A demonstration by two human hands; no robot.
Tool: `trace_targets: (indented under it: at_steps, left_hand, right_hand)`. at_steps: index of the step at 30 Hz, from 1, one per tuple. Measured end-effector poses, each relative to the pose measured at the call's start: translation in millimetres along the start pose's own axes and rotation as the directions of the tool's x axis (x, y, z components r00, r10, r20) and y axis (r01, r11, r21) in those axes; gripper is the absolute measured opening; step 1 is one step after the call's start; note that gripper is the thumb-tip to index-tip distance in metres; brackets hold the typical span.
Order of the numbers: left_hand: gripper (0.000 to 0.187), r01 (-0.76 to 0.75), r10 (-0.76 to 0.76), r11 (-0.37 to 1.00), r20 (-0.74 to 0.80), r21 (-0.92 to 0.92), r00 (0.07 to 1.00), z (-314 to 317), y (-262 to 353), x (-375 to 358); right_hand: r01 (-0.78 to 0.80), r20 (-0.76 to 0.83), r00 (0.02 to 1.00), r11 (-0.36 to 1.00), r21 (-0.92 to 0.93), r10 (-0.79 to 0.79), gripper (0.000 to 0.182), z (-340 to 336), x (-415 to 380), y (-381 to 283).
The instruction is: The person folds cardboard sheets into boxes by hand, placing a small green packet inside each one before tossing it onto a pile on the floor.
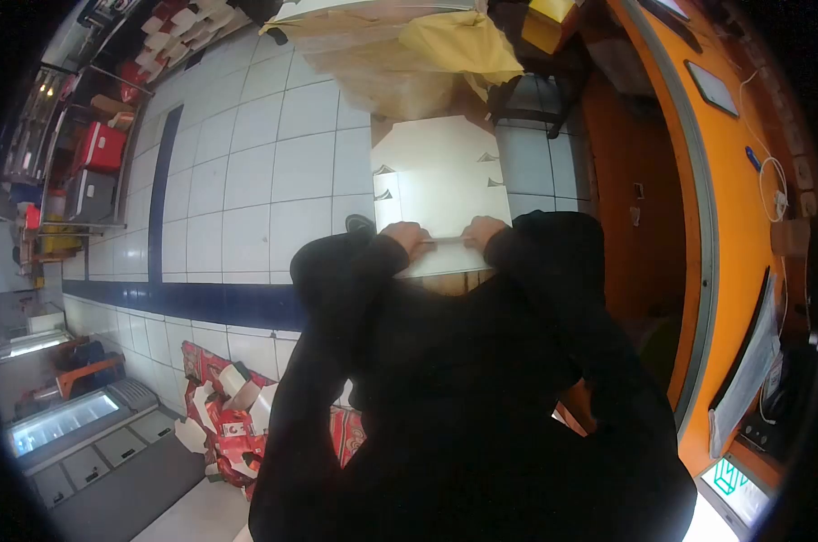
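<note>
A flat white cardboard sheet (445, 172) with cut corners and small dark printed marks along both sides lies in front of my body. My left hand (407, 237) is closed on its near left part, fingers curled over a raised crease. Level with it, my right hand (484, 232) grips the same crease on the right side. Between the two hands the near strip of the sheet bends along this fold. My fingertips are partly hidden. Beyond the far edge of the sheet lies crumpled brown paper (409, 90), with a yellow piece (463, 41) on top.
On the left, a pile of red and white folded cartons (233, 425) rests on a red patterned cloth. An orange counter (675, 226) runs along the right, bearing a tablet (711, 88) and cables. A red cooler (99, 146) stands on a rack at far left, above the tiled floor (246, 181).
</note>
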State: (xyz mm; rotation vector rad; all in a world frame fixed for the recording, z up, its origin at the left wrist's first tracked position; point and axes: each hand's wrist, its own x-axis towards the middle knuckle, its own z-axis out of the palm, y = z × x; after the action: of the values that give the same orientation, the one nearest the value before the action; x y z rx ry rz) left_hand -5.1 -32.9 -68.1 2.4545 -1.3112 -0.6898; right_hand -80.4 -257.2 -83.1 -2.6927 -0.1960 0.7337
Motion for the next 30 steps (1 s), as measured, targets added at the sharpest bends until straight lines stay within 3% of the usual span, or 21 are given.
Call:
trace_targets:
  at_steps: [1,3,5,7,9,10,11,12,13,14,15,16,17,18,19,20,21,23,25,27,30]
  left_hand:
    - [0.032,0.001,-0.001,1.000,0.002,-0.003,1.000,-7,-2,6]
    - [0.038,0.198,-0.148,0.962,0.249,-0.190,0.957,-27,-10,20]
    - [0.051,0.231,-0.081,0.895,0.370,-0.382,0.926,-30,-25,34]
    - [0.049,0.186,-0.076,0.948,0.384,-0.259,0.920,-31,-28,44]
    - [0.041,0.215,-0.112,0.936,0.344,-0.279,0.932,-33,-19,35]
    - [0.037,0.185,-0.150,0.979,0.309,-0.086,0.939,-28,-7,34]
    - [0.036,0.161,-0.141,0.985,0.268,-0.055,0.953,1,-20,33]
    - [0.041,0.195,-0.183,0.980,0.185,-0.049,0.965,-20,13,3]
    - [0.046,0.130,-0.115,0.982,-0.117,0.134,0.986,-30,37,-34]
    - [0.053,0.122,-0.094,0.991,-0.390,0.047,0.916,-23,44,-58]
    - [0.058,0.252,-0.285,0.958,-0.400,-0.134,0.871,-43,62,-70]
    - [0.061,0.404,-0.517,0.856,-0.539,-0.323,0.665,-11,43,-71]
    - [0.064,0.489,-0.706,0.703,-0.593,-0.517,0.388,20,25,-77]
    - [0.061,0.546,-0.837,0.548,-0.427,-0.634,0.343,20,22,-83]
    - [0.059,0.589,-0.926,0.372,-0.246,-0.717,0.285,15,18,-82]
    - [0.051,0.665,-0.907,0.419,-0.248,-0.618,0.341,15,14,-79]
    - [0.051,0.669,-0.909,0.415,-0.243,-0.616,0.340,17,6,-76]
    - [0.045,0.673,-0.762,0.126,0.364,-0.729,0.536,24,-20,-65]
    - [0.042,0.632,-0.759,0.062,0.375,-0.772,0.532,37,-32,-61]
    - [0.035,0.393,-0.715,-0.247,0.440,-0.886,0.543,44,-28,-61]
    - [0.032,0.376,-0.714,-0.325,0.486,-0.868,0.504,51,-29,-61]
  right_hand:
    - [0.000,0.003,1.000,1.000,0.001,0.000,0.023,-5,11,8]
    - [0.087,0.144,0.985,0.993,0.082,-0.098,0.032,-20,32,26]
    - [0.137,0.232,0.956,0.973,0.188,-0.179,0.033,-45,41,30]
    - [0.147,0.329,0.921,0.968,0.204,-0.210,0.032,-57,53,28]
    - [0.093,0.306,0.934,0.954,0.284,-0.182,0.031,-53,45,28]
    - [0.097,0.286,0.951,0.993,0.073,-0.114,0.032,-50,36,11]
    - [0.085,0.265,0.963,0.986,-0.142,-0.045,0.033,-48,26,-6]
    - [0.049,0.148,0.987,0.991,0.126,-0.067,0.040,-28,2,10]
    - [0.053,0.047,0.997,0.998,0.030,-0.055,0.048,-38,-37,-11]
    - [0.216,-0.245,0.956,0.951,0.224,-0.159,0.057,-20,-58,-4]
    - [0.211,-0.231,0.960,0.950,0.230,-0.157,0.057,-6,-69,-2]
    - [-0.035,-0.500,0.835,0.928,0.370,0.230,0.058,9,-79,-1]
    - [-0.210,-0.633,0.517,0.802,0.558,0.576,0.059,22,-87,0]
    - [-0.217,-0.621,0.525,0.798,0.563,0.581,0.059,27,-89,2]
    - [-0.370,-0.465,0.510,0.672,0.641,0.724,0.052,26,-87,7]
    - [-0.515,-0.293,0.461,0.521,0.681,0.838,0.047,26,-86,12]
    - [-0.518,-0.287,0.463,0.519,0.680,0.839,0.047,23,-83,17]
    - [-0.487,0.232,0.667,0.179,0.855,0.708,0.044,10,-70,28]
    - [-0.411,0.275,0.724,0.075,0.909,0.633,0.042,23,-64,41]
    - [-0.386,0.444,0.643,-0.237,0.892,0.624,0.039,33,-61,42]
    - [-0.453,0.483,0.715,-0.192,0.871,0.506,0.036,34,-56,40]
